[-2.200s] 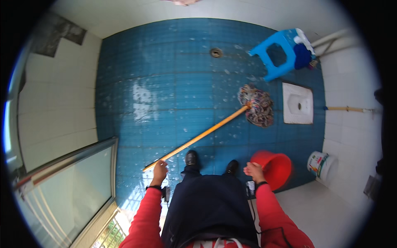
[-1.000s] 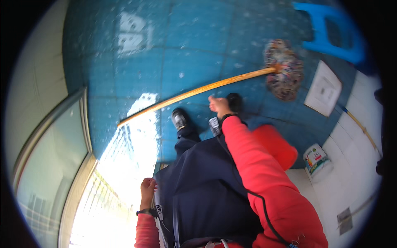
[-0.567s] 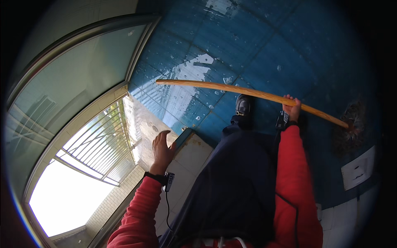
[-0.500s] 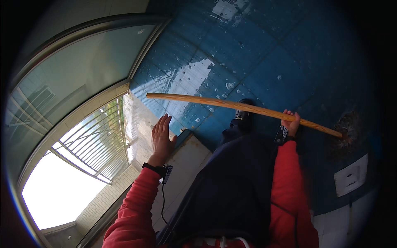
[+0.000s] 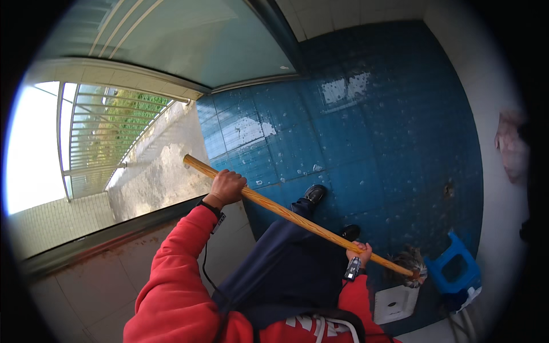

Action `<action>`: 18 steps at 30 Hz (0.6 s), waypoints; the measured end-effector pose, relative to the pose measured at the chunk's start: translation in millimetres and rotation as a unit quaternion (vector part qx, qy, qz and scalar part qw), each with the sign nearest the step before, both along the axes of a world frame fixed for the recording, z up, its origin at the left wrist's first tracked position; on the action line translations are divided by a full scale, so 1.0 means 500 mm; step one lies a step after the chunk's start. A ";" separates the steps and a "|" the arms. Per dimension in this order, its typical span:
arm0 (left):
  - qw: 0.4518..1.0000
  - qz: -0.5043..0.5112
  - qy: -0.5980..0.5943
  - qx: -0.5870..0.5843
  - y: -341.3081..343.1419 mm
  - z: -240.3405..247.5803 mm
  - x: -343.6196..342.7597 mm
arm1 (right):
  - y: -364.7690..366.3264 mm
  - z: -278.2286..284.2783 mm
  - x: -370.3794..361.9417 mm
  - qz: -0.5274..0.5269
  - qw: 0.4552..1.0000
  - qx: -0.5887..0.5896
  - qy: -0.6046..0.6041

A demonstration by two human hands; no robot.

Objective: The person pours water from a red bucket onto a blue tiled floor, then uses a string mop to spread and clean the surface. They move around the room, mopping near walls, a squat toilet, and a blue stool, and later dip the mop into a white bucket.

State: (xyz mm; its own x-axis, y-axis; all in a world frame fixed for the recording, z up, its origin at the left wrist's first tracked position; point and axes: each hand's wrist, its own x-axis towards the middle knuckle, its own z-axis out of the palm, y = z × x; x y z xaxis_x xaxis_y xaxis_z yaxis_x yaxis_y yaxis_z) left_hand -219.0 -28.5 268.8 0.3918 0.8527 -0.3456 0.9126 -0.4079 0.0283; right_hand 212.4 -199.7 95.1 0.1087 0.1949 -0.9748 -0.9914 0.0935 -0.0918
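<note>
A mop with a long wooden handle (image 5: 291, 217) slants across in front of my body, from upper left to lower right. My left hand (image 5: 226, 187) is closed round the handle a little below its free end. My right hand (image 5: 360, 252) grips it lower down, close to the mop head. The grey, stringy mop head (image 5: 416, 262) hangs at the right, between a blue plastic stool and a white square fixture. Whether its strands touch the floor I cannot tell.
Wet blue floor tiles (image 5: 366, 166) with droplets and shiny patches spread ahead. At the left are a window opening with a railing (image 5: 108, 131) outside and a glass pane (image 5: 200, 43). The blue stool (image 5: 457, 266), the white fixture (image 5: 394, 304) and a pinkish cloth (image 5: 510, 146) are at the right.
My left hand, earlier open and off the handle, has closed round its upper part. The handle now slopes more steeply. The view has turned, bringing the stool and right wall into sight.
</note>
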 end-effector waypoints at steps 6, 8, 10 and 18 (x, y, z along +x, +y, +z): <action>0.965 0.038 -0.025 0.257 -0.019 0.189 -0.175 | 0.098 0.264 -0.124 0.027 0.997 0.030 0.071; 0.945 0.064 -0.015 0.322 -0.027 0.231 -0.249 | 0.139 0.317 -0.187 0.071 0.993 0.061 0.078; 0.925 0.097 0.002 0.368 -0.029 0.267 -0.321 | 0.189 0.364 -0.255 0.117 0.985 0.103 0.076; 0.816 0.166 0.069 0.549 0.037 0.469 -0.606 | 0.397 0.490 -0.584 0.199 0.960 0.170 0.104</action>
State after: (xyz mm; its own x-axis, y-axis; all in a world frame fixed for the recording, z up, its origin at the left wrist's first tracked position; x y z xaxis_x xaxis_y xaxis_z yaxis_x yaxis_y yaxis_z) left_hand -522.0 -9.8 503.1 0.0983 0.7289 0.6776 0.9412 0.1530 -0.3012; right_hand -79.8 -0.9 340.2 -0.2306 0.4903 -0.8405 -0.9482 -0.3073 0.0809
